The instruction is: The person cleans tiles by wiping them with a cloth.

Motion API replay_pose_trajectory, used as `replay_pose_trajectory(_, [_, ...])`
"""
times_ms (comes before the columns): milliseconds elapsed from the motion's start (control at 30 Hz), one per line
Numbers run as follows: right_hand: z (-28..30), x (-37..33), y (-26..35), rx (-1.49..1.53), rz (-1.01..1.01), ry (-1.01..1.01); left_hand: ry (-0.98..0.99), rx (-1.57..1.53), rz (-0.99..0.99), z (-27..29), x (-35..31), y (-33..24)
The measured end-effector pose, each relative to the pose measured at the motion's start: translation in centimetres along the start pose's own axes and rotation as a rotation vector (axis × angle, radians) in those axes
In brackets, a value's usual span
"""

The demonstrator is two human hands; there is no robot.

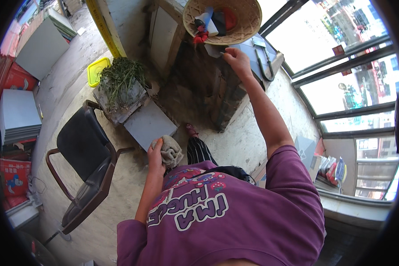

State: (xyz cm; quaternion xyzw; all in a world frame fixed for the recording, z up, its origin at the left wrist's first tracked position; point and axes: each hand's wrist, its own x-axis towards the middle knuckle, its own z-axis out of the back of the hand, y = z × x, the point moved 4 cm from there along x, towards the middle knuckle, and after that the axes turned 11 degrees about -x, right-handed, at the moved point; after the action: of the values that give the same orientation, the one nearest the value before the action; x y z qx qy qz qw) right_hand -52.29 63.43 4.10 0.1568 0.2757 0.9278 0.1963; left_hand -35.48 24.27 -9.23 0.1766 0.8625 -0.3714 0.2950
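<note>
My left hand (154, 156) is closed around a crumpled grey-beige cloth (171, 151) in front of my body. My right arm reaches far forward. Its hand (238, 62) is closed in a pinch just below a woven basket (248, 24), by the edge of a dark tabletop. A small pale bit shows at its fingertips, too small to name. Inside the basket lie a red item (229, 18), a white and blue item and some dark ones. Right of that hand, a long-handled tool with dark grips (264, 62) rests on the table.
A black chair (85, 144) stands at left. Ahead are dried green plants (122, 80) on a block, a yellow tray (97, 71) and a grey tile (150, 125) on the floor. Stacked tiles (20, 113) and red boxes (17, 177) line the far left. Windows (341, 75) run along the right.
</note>
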Motion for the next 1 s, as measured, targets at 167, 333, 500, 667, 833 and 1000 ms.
replay_pose_trajectory(167, [-2.6, 14.4, -6.0, -0.264, -0.003, -0.071, -0.094, -0.025, -0.074, -0.8, 2.4, 0.7])
replay_pose_trajectory(333, [-7.4, 22.3, -7.6, -0.45, -0.068, -0.003, -0.262, -0.061, -0.091, -2.7, 2.3, 2.1])
replay_pose_trajectory(500, [-11.1, 25.1, -7.5, -0.513, -0.26, 0.016, -0.36, -0.115, -0.114, -5.5, 3.2, 3.5])
replay_pose_trajectory(667, [-13.5, 26.3, -8.3, -0.537, -0.355, -0.036, -0.414, -0.14, -0.111, -7.1, 4.2, 4.5])
replay_pose_trajectory(833, [-13.8, 27.3, -8.8, -0.578, -0.387, -0.032, -0.421, -0.2, -0.106, -9.5, 4.6, 3.9])
replay_pose_trajectory(1000, [-14.1, 28.5, -9.8, -0.616, -0.384, 0.057, -0.378, -0.185, -0.118, -9.3, 5.3, 4.5])
